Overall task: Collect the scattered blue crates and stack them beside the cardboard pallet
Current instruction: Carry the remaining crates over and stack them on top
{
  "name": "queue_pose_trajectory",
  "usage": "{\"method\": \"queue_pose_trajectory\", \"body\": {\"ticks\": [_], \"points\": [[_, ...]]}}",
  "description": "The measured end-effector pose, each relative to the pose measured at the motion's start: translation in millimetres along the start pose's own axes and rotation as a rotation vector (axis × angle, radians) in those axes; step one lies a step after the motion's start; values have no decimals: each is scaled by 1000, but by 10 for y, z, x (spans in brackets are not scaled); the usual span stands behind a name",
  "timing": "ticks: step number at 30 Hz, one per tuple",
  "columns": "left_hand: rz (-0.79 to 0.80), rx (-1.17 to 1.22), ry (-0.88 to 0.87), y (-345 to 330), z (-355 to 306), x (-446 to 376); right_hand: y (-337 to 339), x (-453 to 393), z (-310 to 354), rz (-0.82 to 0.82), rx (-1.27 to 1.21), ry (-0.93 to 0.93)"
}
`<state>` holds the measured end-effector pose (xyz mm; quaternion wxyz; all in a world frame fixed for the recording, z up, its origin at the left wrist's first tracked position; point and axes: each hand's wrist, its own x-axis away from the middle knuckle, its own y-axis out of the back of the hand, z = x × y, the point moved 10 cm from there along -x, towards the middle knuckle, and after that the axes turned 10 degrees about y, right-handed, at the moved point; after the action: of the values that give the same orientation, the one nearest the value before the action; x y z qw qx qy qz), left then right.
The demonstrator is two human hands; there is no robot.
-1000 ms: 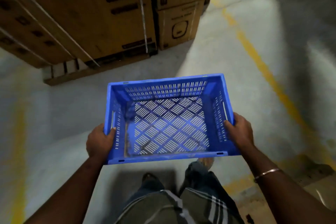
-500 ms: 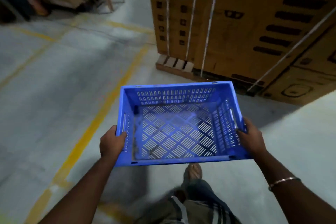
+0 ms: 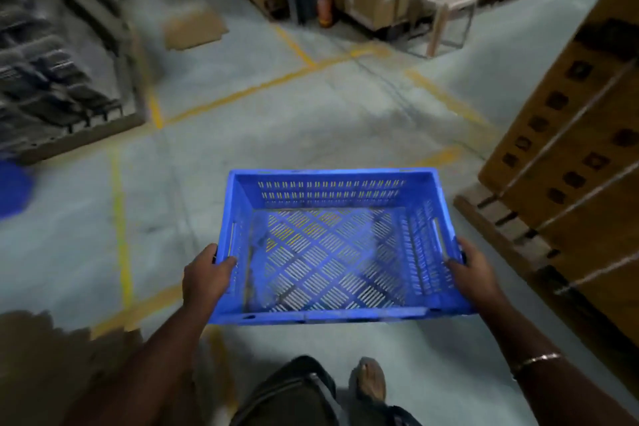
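In mid-air over the grey floor (image 3: 311,121), level and open side up, a blue crate (image 3: 337,245), carried in front of the body. Left hand (image 3: 205,278) curled round the left wall near its handle slot, thumb hooked over the rim; right hand (image 3: 472,270) gripping the right wall the same way, a thin bangle (image 3: 536,360) on that wrist. Nothing inside the crate, floor visible through its slotted base. Just to the right, strapped cardboard boxes (image 3: 584,162) on a wooden pallet (image 3: 508,228), apart from the crate. At far left edge, a blurred blue shape (image 3: 14,188), possibly another crate. Further back, a pale plastic chair (image 3: 449,10). Yellow floor lines (image 3: 119,218) crossing below.
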<state>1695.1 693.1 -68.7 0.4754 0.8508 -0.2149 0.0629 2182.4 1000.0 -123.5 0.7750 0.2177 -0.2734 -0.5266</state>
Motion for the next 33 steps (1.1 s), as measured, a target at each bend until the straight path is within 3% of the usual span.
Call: {"method": "queue_pose_trajectory", "body": {"ticks": [6, 14, 22, 33], "points": [[-128, 109, 169, 670, 487, -824, -888, -1139, 1620, 112, 61, 225], [-217, 216, 325, 1578, 1113, -2367, -2738, -2382, 3532, 292, 74, 447], [-332, 248, 435, 2770, 1557, -3669, -4332, -2806, 5408, 395, 27, 526], [-398, 248, 695, 3595, 2138, -5596, -6947, -4031, 7509, 566, 59, 574]]}}
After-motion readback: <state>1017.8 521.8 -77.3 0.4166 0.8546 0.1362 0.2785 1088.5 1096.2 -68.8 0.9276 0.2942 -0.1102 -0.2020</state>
